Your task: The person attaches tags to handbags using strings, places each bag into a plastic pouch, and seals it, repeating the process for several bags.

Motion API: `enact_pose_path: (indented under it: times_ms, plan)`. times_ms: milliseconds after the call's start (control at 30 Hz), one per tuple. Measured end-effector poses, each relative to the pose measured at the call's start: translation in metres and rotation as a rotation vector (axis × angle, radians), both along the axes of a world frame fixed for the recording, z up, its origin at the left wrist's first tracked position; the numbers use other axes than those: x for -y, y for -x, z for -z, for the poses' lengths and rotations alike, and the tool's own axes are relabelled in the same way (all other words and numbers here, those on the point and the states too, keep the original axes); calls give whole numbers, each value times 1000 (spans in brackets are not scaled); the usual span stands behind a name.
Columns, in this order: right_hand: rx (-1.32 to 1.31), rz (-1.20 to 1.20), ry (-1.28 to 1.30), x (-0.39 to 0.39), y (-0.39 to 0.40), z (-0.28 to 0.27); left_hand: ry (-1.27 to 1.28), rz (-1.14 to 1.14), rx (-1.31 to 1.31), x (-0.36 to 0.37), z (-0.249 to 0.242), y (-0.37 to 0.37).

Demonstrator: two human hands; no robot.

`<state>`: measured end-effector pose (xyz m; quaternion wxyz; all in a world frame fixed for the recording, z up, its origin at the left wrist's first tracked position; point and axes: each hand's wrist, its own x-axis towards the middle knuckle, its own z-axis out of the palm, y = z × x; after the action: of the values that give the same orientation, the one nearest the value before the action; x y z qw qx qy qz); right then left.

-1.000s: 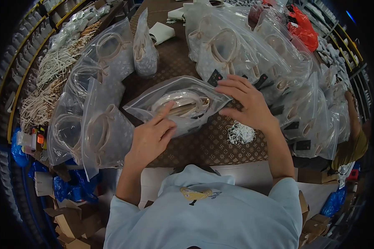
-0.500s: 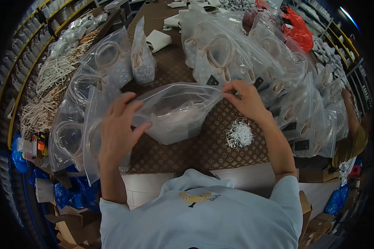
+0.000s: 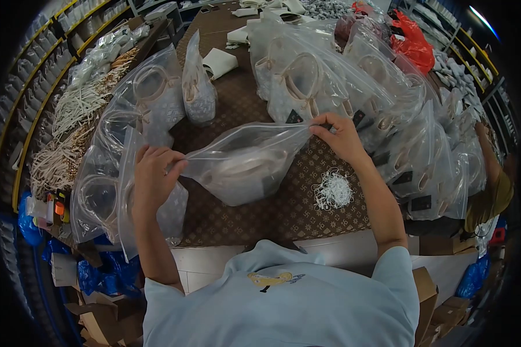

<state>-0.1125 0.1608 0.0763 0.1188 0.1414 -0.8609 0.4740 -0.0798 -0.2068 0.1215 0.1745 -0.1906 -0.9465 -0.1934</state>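
Observation:
A clear zip plastic bag (image 3: 243,179) stands in front of me with a pale handbag (image 3: 249,165) inside, blurred by the plastic. My left hand (image 3: 156,170) pinches the left end of its zip edge. At the opposite end, my right hand (image 3: 333,136) has thumb and fingers closed on the bag's upper corner. Between the two hands the top edge is stretched nearly straight. To the right of the bag, a tangle of white string loops (image 3: 333,189) lies on the brown patterned table (image 3: 231,222).
Bagged handbags crowd the right (image 3: 307,87) and left (image 3: 156,87) of the table. Bundles of pale straps (image 3: 78,107) lie far left. A red plastic bag (image 3: 412,43) sits at the back right. Another person's arm (image 3: 487,150) shows at the right edge.
My left hand has gone from spread fingers to a pinch on the bag's left corner. The bag's mouth, bowed apart before, is now drawn flatter. My right hand keeps its hold.

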Motion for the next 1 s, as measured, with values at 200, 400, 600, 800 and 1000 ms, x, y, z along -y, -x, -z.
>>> enact_pose_path:
  times_ms: [200, 400, 600, 800, 1000]
  plan:
    - [-61, -15, -22, -9, -2, 2, 16, -24, 9, 5, -7, 7]
    - [-56, 47, 37, -11, -3, 11, 58, 37, -231, -78, -26, 1]
    - [-103, 21, -23, -3, -14, 6, 105, 329, -258, -186, 17, 40]
    - [-207, 10, 5, -6, -18, 10, 141, 449, -260, -198, 25, 47]
    - [-255, 28, -87, -8, -15, 4, 171, 459, -341, -170, 18, 51]
